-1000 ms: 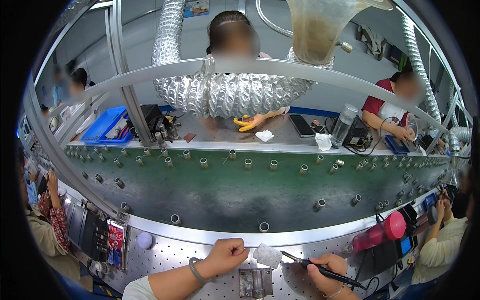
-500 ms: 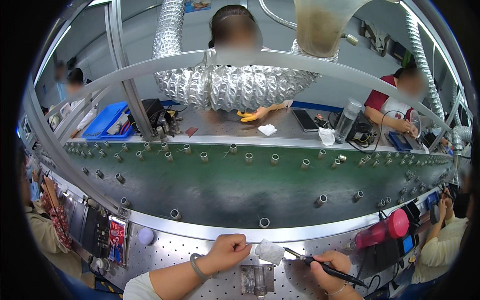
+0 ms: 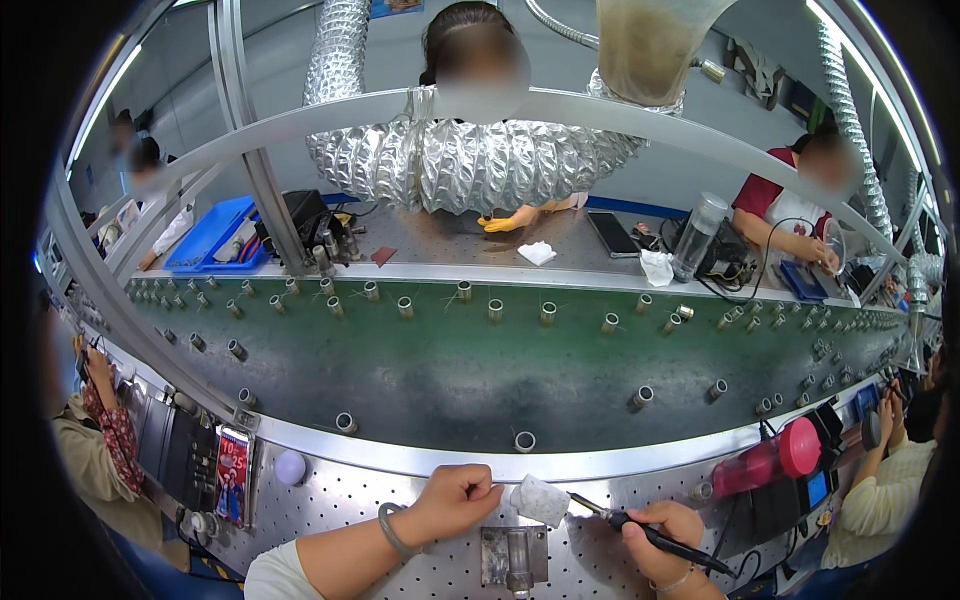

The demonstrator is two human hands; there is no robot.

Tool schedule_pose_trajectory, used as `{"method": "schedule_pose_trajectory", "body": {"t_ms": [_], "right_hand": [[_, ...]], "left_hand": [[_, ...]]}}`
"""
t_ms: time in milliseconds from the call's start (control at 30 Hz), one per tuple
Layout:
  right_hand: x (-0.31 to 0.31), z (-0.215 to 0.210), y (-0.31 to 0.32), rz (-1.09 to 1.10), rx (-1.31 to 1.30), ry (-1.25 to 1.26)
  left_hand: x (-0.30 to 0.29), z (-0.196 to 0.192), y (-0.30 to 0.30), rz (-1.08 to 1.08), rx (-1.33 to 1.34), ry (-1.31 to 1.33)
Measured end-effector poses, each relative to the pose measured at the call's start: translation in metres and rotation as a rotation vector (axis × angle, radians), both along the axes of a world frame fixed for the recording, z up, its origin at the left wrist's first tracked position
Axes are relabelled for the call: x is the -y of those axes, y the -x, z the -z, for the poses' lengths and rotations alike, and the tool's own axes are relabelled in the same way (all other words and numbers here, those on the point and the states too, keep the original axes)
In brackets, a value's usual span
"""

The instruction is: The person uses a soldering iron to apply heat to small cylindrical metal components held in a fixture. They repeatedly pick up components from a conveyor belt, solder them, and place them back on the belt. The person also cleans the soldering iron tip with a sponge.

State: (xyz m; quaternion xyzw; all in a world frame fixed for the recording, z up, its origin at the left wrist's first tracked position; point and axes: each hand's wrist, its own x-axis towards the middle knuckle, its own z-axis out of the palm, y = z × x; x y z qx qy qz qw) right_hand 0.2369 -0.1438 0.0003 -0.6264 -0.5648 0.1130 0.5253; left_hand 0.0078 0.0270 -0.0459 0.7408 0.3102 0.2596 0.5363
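My right hand [image 3: 664, 542] grips a black-handled soldering iron [image 3: 665, 543]. Its thin metal tip points left and meets, or nearly meets, the right edge of a crumpled white pad [image 3: 541, 500]. Just left of that pad is my left hand [image 3: 452, 505], fingers curled in and thumb tucked against them. Whatever its fingertips may hold is hidden. Below the pad, a metal fixture [image 3: 515, 556] with a short cylindrical part on top lies on the perforated metal bench [image 3: 400, 570].
Beyond the bench runs a green conveyor belt [image 3: 440, 385] carrying many small metal cylinders [image 3: 525, 441]. A pink container [image 3: 765, 457] stands right, a lilac round cap [image 3: 290, 467] left. Across the belt, a person's yellow-gloved hand [image 3: 508, 220] rests beneath silver ducting [image 3: 480, 165].
Both hands and the soldering iron hold nearly the same pose. The view has tilted slightly, and the cylinders on the belt have shifted a little to the left.
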Motion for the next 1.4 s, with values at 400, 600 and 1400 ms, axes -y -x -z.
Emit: {"method": "schedule_pose_trajectory", "body": {"t_ms": [400,600,1400], "right_hand": [[0.000,0.018,-0.008,0.008,0.052,-0.013],[-0.005,0.023,-0.008,0.031,-0.084,0.033],[-0.010,0.010,-0.003,0.013,0.014,0.018]], "left_hand": [[0.001,0.000,0.002,-0.007,0.001,0.043],[-0.002,0.001,0.000,-0.002,0.008,0.051],[-0.003,-0.003,-0.001,-0.024,-0.038,0.030]]}}
